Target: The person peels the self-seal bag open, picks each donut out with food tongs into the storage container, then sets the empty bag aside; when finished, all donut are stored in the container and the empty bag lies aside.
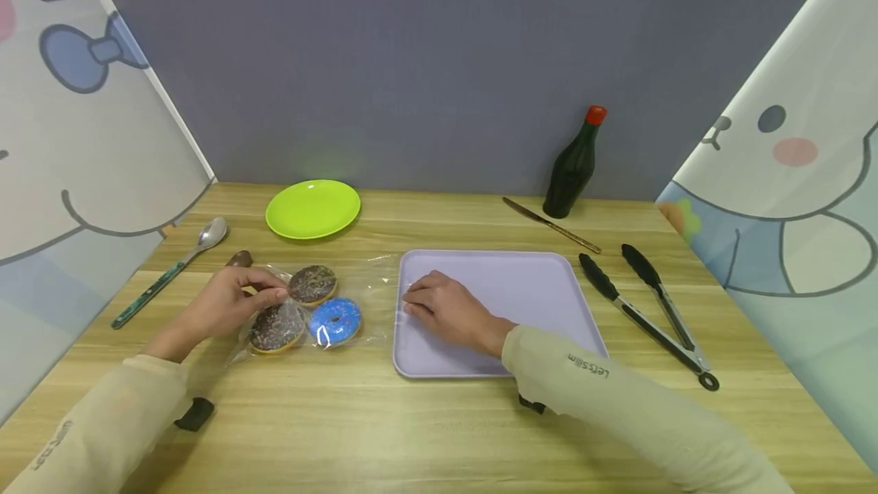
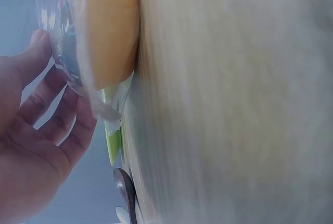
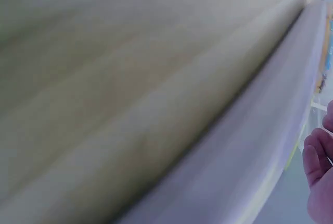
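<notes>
A clear plastic bag [image 1: 373, 296] lies stretched between both hands, with two brown sprinkled donuts [image 1: 312, 284] and a blue donut [image 1: 345, 316] inside. My left hand [image 1: 229, 302] pinches the bag between thumb and fingers above the lower brown donut [image 1: 277, 328]. In the left wrist view, that donut's tan side [image 2: 112, 31] shows through the plastic beside the fingers. Over the left edge of the lilac tray [image 1: 528, 288], my right hand [image 1: 453, 311] pinches the bag's right end with bent fingers. Its fingertips are partly cut off in the right wrist view.
A green plate [image 1: 312, 209] sits behind the bag. A spoon with a patterned handle [image 1: 147, 294] and a brown spoon [image 1: 240, 258] lie at left. Right of the tray are tongs [image 1: 658, 334]; a knife [image 1: 552, 225] and dark bottle [image 1: 572, 166] are behind it.
</notes>
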Demonstrator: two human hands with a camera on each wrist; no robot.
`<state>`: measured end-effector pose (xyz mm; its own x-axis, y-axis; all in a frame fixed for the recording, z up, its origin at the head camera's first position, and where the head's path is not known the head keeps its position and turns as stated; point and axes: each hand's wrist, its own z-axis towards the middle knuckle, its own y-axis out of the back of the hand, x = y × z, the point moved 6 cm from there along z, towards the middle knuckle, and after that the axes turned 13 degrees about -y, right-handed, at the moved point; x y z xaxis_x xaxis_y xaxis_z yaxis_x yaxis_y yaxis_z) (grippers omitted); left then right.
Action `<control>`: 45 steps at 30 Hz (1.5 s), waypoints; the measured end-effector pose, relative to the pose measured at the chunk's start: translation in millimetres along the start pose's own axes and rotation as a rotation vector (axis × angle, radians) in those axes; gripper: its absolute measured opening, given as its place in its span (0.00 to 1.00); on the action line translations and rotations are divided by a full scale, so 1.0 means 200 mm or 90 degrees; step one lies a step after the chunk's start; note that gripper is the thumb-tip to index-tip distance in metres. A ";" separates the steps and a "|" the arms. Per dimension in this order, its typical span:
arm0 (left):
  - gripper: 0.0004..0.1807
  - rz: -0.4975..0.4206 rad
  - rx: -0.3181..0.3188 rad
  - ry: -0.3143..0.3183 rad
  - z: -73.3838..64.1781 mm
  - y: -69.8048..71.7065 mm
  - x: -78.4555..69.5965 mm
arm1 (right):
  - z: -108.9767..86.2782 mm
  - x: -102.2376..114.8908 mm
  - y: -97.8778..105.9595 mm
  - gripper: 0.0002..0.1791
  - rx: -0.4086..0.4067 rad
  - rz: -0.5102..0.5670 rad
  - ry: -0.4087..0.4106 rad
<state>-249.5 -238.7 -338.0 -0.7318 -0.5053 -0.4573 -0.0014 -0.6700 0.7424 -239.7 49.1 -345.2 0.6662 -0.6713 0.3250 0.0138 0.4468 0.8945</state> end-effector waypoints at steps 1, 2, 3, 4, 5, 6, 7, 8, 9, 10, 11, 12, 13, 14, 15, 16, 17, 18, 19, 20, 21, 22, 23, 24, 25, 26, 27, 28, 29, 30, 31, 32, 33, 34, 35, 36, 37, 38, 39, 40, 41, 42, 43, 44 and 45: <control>0.03 0.000 -0.001 -0.002 0.00 0.00 0.00 | -0.01 -0.01 0.02 0.10 -0.004 0.000 0.000; 0.03 0.001 -0.001 -0.003 0.00 0.00 0.00 | -0.03 -0.02 0.05 0.10 -0.006 0.002 -0.001; 0.03 0.002 -0.002 -0.002 0.00 0.00 0.00 | -0.05 -0.03 0.07 0.10 -0.010 0.002 -0.003; 0.04 0.002 -0.002 -0.001 0.00 0.01 0.00 | -0.07 -0.04 0.10 0.10 -0.014 0.002 -0.007; 0.04 0.004 -0.001 0.000 0.00 0.01 0.00 | -0.09 -0.06 0.13 0.11 -0.021 0.003 -0.011; 0.04 0.006 0.000 0.002 0.00 0.01 0.01 | -0.12 -0.08 0.15 0.11 -0.028 0.004 -0.014; 0.04 0.007 0.001 0.003 0.00 0.01 0.01 | -0.15 -0.10 0.18 0.11 -0.037 0.006 -0.020; 0.03 0.007 0.002 0.004 0.00 0.01 0.01 | -0.19 -0.13 0.21 0.11 -0.050 0.007 -0.025; 0.03 0.006 0.003 0.004 -0.01 0.01 0.01 | -0.23 -0.16 0.24 0.11 -0.066 0.007 -0.029; 0.03 0.006 0.003 0.002 -0.01 0.01 0.01 | -0.27 -0.19 0.26 0.11 -0.084 0.008 -0.033; 0.03 0.007 0.003 -0.001 -0.01 0.01 0.01 | -0.31 -0.21 0.29 0.11 -0.102 0.010 -0.036; 0.03 0.005 0.002 -0.004 0.00 0.01 0.01 | -0.36 -0.24 0.32 0.11 -0.120 0.010 -0.038; 0.04 0.003 0.000 -0.007 0.00 0.01 0.01 | -0.40 -0.27 0.34 0.11 -0.140 0.009 -0.039; 0.04 0.002 -0.001 -0.010 0.00 0.00 0.01 | -0.45 -0.29 0.37 0.10 -0.158 0.007 -0.039; 0.04 0.000 -0.002 -0.013 -0.01 0.00 0.01 | -0.49 -0.32 0.39 0.10 -0.174 0.003 -0.039; 0.04 -0.001 -0.003 -0.014 -0.01 0.00 0.01 | -0.53 -0.34 0.40 0.10 -0.188 0.003 -0.037; 0.04 -0.003 -0.003 -0.014 -0.01 0.00 0.01 | -0.57 -0.36 0.42 0.10 -0.202 -0.001 -0.038; 0.04 -0.003 -0.002 -0.013 -0.01 0.00 0.01 | -0.61 -0.38 0.44 0.10 -0.215 -0.006 -0.040; 0.04 -0.003 -0.001 -0.011 -0.01 0.01 0.01 | -0.64 -0.39 0.46 0.10 -0.227 -0.010 -0.040; 0.04 -0.003 0.000 -0.008 -0.02 0.01 0.01 | -0.68 -0.41 0.48 0.10 -0.237 -0.018 -0.048; 0.04 -0.003 0.002 -0.004 -0.02 0.01 0.01 | -0.71 -0.43 0.50 0.11 -0.246 -0.027 -0.059; 0.03 -0.002 0.003 -0.001 -0.02 0.01 0.02 | -0.74 -0.45 0.53 0.11 -0.253 -0.038 -0.073; 0.03 -0.001 0.004 0.002 -0.02 0.01 0.02 | -0.77 -0.47 0.55 0.12 -0.259 -0.048 -0.089; 0.03 -0.002 0.004 0.005 -0.02 0.01 0.02 | -0.80 -0.50 0.57 0.13 -0.263 -0.058 -0.105; 0.03 -0.003 0.005 0.007 -0.02 0.01 0.02 | -0.82 -0.52 0.58 0.14 -0.267 -0.070 -0.118; 0.03 -0.004 0.005 0.007 -0.02 0.01 0.02 | -0.85 -0.55 0.60 0.16 -0.270 -0.083 -0.138; 0.03 -0.003 0.006 0.007 -0.02 0.01 0.02 | -0.88 -0.58 0.61 0.17 -0.273 -0.087 -0.151; 0.03 -0.004 0.005 0.007 -0.02 0.01 0.02 | -0.91 -0.61 0.63 0.18 -0.277 -0.092 -0.165; 0.03 -0.005 0.005 0.008 -0.02 0.00 0.02 | -0.94 -0.64 0.64 0.19 -0.282 -0.093 -0.175; 0.03 -0.004 0.004 0.008 -0.02 0.00 0.02 | -0.97 -0.67 0.65 0.20 -0.286 -0.097 -0.191; 0.03 -0.003 0.003 0.008 -0.02 0.00 0.02 | -1.00 -0.70 0.66 0.21 -0.289 -0.101 -0.209; 0.03 -0.003 0.003 0.009 -0.02 0.00 0.02 | -1.02 -0.72 0.67 0.23 -0.288 -0.102 -0.230; 0.03 -0.002 0.003 0.010 -0.03 0.00 0.02 | -1.05 -0.75 0.68 0.24 -0.288 -0.104 -0.248; 0.04 -0.002 0.003 0.011 -0.03 0.00 0.02 | -1.07 -0.78 0.68 0.25 -0.283 -0.109 -0.271; 0.04 -0.002 0.002 0.011 -0.03 0.00 0.02 | -1.09 -0.80 0.69 0.27 -0.279 -0.114 -0.290; 0.05 -0.001 0.001 0.011 -0.03 0.00 0.02 | -1.11 -0.81 0.69 0.29 -0.273 -0.121 -0.310; 0.05 -0.001 0.000 0.011 -0.03 0.00 0.02 | -1.13 -0.83 0.69 0.31 -0.267 -0.128 -0.325; 0.05 0.000 0.000 0.011 -0.04 0.00 0.02 | -1.14 -0.84 0.69 0.32 -0.261 -0.132 -0.336; 0.06 0.000 -0.002 0.010 -0.04 0.00 0.02 | -1.15 -0.86 0.69 0.34 -0.257 -0.138 -0.346; 0.06 0.001 -0.003 0.009 -0.04 0.00 0.02 | -1.16 -0.87 0.69 0.36 -0.251 -0.143 -0.356; 0.06 0.002 -0.004 0.009 -0.04 0.00 0.02 | -1.17 -0.88 0.69 0.37 -0.246 -0.150 -0.364; 0.06 0.001 -0.004 0.009 -0.04 0.00 0.02 | -1.18 -0.89 0.69 0.38 -0.240 -0.158 -0.372; 0.06 0.001 -0.004 0.009 -0.04 0.00 0.03 | -1.18 -0.90 0.68 0.40 -0.232 -0.165 -0.379; 0.06 0.002 -0.004 0.009 -0.04 0.00 0.03 | -1.19 -0.91 0.68 0.41 -0.224 -0.172 -0.388; 0.06 0.001 -0.004 0.009 -0.04 0.00 0.03 | -1.19 -0.92 0.68 0.43 -0.215 -0.180 -0.396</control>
<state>-248.1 -245.6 -344.0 -0.7224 -0.5132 -0.4635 0.0037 -0.6731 0.7395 -182.3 374.0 -356.9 0.0618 -0.9520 0.2999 0.4149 0.2978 0.8597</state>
